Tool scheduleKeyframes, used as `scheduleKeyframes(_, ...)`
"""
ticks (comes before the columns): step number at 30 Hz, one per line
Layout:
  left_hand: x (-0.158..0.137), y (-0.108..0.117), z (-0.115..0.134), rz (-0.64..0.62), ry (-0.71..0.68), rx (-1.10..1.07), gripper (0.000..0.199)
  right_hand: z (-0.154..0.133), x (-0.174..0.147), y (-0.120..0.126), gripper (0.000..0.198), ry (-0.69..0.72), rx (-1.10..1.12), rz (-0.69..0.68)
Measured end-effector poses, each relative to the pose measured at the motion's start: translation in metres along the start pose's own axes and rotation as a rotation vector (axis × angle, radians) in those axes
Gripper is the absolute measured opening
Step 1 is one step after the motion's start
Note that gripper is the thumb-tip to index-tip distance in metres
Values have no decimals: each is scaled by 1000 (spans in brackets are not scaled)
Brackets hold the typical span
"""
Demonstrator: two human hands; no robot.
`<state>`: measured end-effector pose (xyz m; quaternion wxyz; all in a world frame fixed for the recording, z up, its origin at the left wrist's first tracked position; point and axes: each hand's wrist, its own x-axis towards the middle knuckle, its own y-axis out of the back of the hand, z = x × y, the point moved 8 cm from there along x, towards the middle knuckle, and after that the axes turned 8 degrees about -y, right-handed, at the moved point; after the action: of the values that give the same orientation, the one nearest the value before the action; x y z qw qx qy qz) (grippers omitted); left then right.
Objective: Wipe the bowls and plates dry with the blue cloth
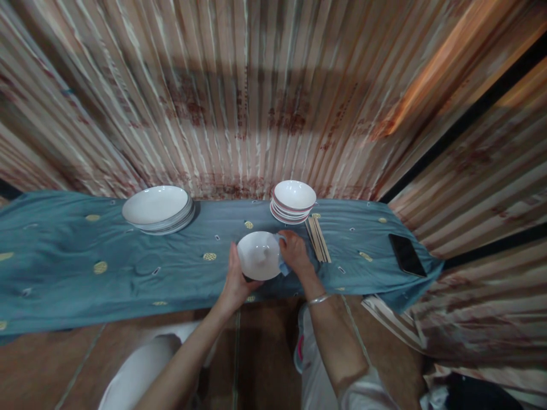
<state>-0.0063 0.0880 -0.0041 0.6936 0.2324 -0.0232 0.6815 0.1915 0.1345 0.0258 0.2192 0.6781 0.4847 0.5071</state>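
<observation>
The left hand [237, 280] grips a round, glossy white bowl [257, 257]. The right hand [294, 250], fingers bent, holds a light-blue cloth [283, 266] at the bowl's rim.

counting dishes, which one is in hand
The white bowl held in the left hand, with the right hand and a blue cloth at its rim; the others sit in the wide stack and the small stack.

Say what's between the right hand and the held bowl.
Head view: a light-blue cloth, held in the right hand at the rim of the white bowl. Whether that hand touches it directly is unclear.
</observation>
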Motion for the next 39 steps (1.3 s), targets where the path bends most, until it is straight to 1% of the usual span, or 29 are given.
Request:
scheduleKeyframes(2,-2,-1,-7,16,87,-69,138,-7,3,1,28,-5,-43,2)
scheduleKeyframes(4,-4,-2,-10,-1,130,-64,143,-14,7,2,25,-14,-86,-10)
scheduleKeyframes(7,-4,-3,-9,-32,139,-34,143,-27,14,2,23,2,-107,-53)
scheduleKeyframes(10,-5,-3,-8,-56,133,-34,140,-36,21,-1,26,5,-75,-111)
scheduleKeyframes(15,-7,-1,-7,-53,153,-90,142,-51,32,-10,29,-10,-26,-196)
scheduleKeyframes(18,-7,-2,-7,-57,173,-116,144,-65,33,-15,31,25,15,-226)
scheduleKeyframes(23,-7,-2,-9,-68,187,-124,143,-92,28,-21,31,103,86,-313)
scheduleKeyframes(29,-8,-1,-14,-65,192,-104,145,-119,15,-23,30,145,174,-422)
scheduleKeyframes(32,-8,-2,-16,-49,198,-126,147,-124,10,-21,32,141,222,-448)
scheduleKeyframes(36,-7,-3,-20,-46,188,-164,150,-123,5,-19,34,109,299,-477)
scheduleKeyframes(39,-5,-2,-21,-41,186,-194,152,-125,-2,-17,34,127,349,-531)
